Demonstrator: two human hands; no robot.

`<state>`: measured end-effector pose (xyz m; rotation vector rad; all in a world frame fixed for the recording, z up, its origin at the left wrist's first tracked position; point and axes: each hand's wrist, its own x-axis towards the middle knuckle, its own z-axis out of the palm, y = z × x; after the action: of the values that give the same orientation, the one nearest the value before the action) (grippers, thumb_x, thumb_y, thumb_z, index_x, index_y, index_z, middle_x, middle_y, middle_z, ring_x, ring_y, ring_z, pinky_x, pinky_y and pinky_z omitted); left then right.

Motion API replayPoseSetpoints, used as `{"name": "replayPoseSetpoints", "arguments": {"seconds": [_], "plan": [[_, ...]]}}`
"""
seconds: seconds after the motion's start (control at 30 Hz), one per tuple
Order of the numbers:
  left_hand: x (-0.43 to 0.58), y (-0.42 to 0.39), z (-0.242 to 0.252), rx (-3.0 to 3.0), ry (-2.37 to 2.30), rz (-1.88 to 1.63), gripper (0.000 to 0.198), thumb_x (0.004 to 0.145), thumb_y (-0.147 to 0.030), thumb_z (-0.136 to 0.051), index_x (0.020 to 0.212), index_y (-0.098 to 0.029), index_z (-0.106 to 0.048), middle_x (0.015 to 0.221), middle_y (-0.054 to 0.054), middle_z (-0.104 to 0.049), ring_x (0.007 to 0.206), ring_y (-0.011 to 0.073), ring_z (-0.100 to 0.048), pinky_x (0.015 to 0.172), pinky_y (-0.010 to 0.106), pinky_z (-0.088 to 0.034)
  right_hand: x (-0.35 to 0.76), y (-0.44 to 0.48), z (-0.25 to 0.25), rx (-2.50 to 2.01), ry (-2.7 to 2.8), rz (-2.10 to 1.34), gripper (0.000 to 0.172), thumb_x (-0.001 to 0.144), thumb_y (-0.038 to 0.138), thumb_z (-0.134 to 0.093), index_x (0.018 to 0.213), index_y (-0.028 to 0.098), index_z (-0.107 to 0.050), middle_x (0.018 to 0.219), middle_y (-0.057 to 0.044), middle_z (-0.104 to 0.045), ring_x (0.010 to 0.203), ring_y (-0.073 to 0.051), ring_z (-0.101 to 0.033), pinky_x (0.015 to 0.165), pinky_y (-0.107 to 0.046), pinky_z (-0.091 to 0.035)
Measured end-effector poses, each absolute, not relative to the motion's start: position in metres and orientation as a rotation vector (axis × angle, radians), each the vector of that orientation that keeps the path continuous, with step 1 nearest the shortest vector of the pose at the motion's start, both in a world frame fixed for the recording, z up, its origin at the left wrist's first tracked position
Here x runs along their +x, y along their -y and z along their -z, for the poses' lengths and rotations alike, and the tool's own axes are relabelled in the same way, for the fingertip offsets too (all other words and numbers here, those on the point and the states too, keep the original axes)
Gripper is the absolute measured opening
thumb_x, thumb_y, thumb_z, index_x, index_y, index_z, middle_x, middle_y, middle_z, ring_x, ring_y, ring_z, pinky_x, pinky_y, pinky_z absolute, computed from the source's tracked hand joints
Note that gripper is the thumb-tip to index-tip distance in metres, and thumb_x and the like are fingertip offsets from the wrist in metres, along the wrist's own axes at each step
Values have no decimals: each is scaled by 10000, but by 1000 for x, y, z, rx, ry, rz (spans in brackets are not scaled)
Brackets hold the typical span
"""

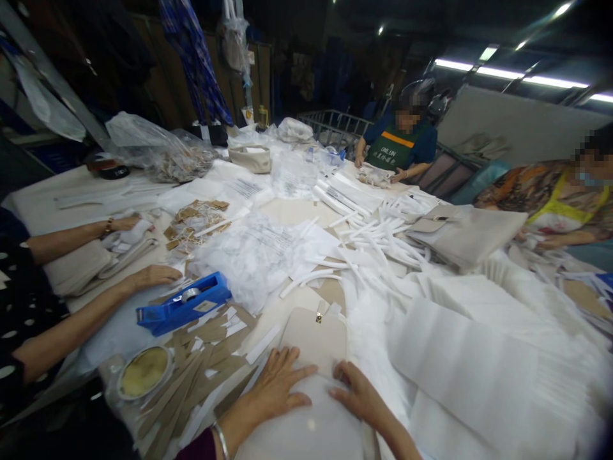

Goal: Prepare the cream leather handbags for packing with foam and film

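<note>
A beige bag (311,338) with a small gold clasp (319,317) on its flap lies in front of me. A pale, translucent sheet (299,431) covers its near part. My left hand (278,386) rests flat on the left side of the sheet, fingers spread. On the right edge, my right hand (359,393) touches the bag and sheet with bent fingers, thumb and forefinger apart. Both wrists enter from the bottom of the view, the left one wearing a bracelet.
To the left are a blue tape dispenser (184,303), a round tub (145,372), brown card strips (179,390) and a co-worker's arms (86,306). White foam sheets (479,358) are heaped at right, white tubes (383,233) beyond. Two more people work across the table.
</note>
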<state>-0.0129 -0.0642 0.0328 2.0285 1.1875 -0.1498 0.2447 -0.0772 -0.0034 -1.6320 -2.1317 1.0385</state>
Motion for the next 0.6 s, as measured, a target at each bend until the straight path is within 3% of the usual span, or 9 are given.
{"name": "replayPoseSetpoints", "arguments": {"seconds": [0.1, 0.27, 0.33, 0.5, 0.6], "plan": [[-15, 60, -37, 2011, -1172, 126, 630, 781, -626, -535, 1364, -458, -367, 1483, 99, -315, 1372, 374, -249, 1080, 626, -154, 258, 8, 4, -1644, 2102, -816, 84, 810, 232, -510, 853, 199, -573, 865, -43, -581, 819, -196, -577, 752, -318, -465], [-13, 56, -39, 2012, -1156, 121, 647, 766, -683, -493, 1358, -441, -394, 1400, 98, -402, 1309, 369, -332, 1069, 609, -183, 223, -122, 10, -1956, 1915, -406, 386, 765, 104, -430, 1142, 183, -458, 1022, -75, -582, 825, -187, -576, 709, -298, -447], [-13, 56, -35, 2029, -1158, 96, 644, 765, -679, -500, 1356, -447, -394, 1357, 87, -431, 1277, 358, -357, 1062, 590, -205, 206, -151, 17, -2075, 1884, -363, 417, 766, 88, -428, 1178, 156, -429, 1040, -96, -585, 829, -192, -574, 679, -291, -424], [-15, 60, -21, 2096, -1169, 14, 657, 764, -655, -534, 1365, -444, -375, 1274, 67, -457, 1205, 318, -397, 1033, 523, -258, 205, -152, 25, -2212, 1922, -353, 302, 815, 123, -469, 1113, 153, -499, 1024, -115, -599, 804, -207, -554, 632, -298, -357], [-14, 62, -17, 2172, -1189, -29, 717, 749, -660, -551, 1381, -377, -365, 1243, 77, -467, 1164, 305, -413, 1004, 491, -289, 222, -119, 14, -2217, 1994, -356, 190, 829, 162, -516, 1008, 199, -571, 957, -81, -613, 893, -224, -526, 661, -296, -339]]}}
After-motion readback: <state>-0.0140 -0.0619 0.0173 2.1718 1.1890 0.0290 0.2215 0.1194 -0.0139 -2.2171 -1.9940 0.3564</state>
